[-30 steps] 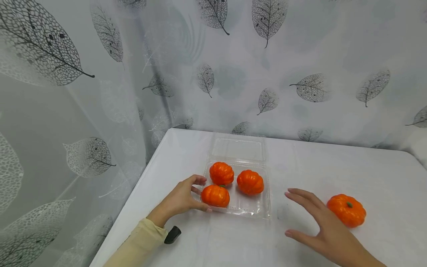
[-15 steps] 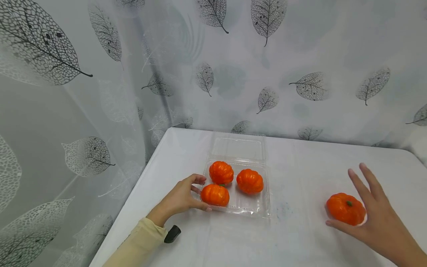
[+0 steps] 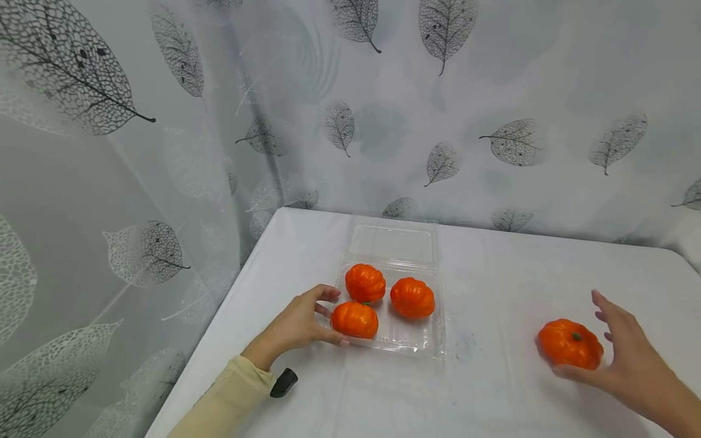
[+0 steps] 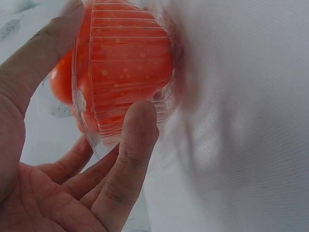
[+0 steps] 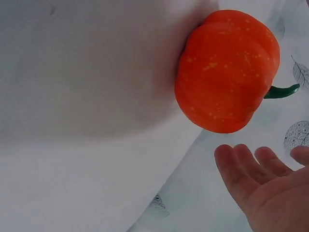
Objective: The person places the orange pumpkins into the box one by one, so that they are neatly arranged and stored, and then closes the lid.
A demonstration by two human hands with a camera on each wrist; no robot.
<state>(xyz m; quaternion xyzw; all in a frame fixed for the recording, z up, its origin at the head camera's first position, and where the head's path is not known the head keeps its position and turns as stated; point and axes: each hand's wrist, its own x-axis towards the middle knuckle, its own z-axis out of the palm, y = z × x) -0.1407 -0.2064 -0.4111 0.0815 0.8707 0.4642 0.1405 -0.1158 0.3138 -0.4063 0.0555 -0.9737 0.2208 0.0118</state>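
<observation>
A clear plastic clamshell container [image 3: 394, 336] lies with its lid folded back on the white table, holding three small orange pumpkins [image 3: 354, 320]. My left hand [image 3: 298, 319] grips its near left corner. In the left wrist view, thumb and fingers meet the ribbed clear wall, with orange showing through. Far to the right, a single orange pumpkin [image 3: 571, 344] with a green stem sits on the tablecloth. Beside it is my right hand [image 3: 635, 359], the thumb in front and the fingers to its right. The right wrist view shows these fingertips [image 5: 224, 152] apart from the pumpkin.
The white table [image 3: 493, 267] ends at the back and left against a pale curtain [image 3: 394, 121] printed with leaves. A small black object [image 3: 283, 383] lies by the left cuff. The container's open lid [image 3: 392, 242] extends toward the back edge.
My right hand has moved rightward from beside the container to the lone pumpkin, then lowered around its right side. The left hand and the container have stayed put.
</observation>
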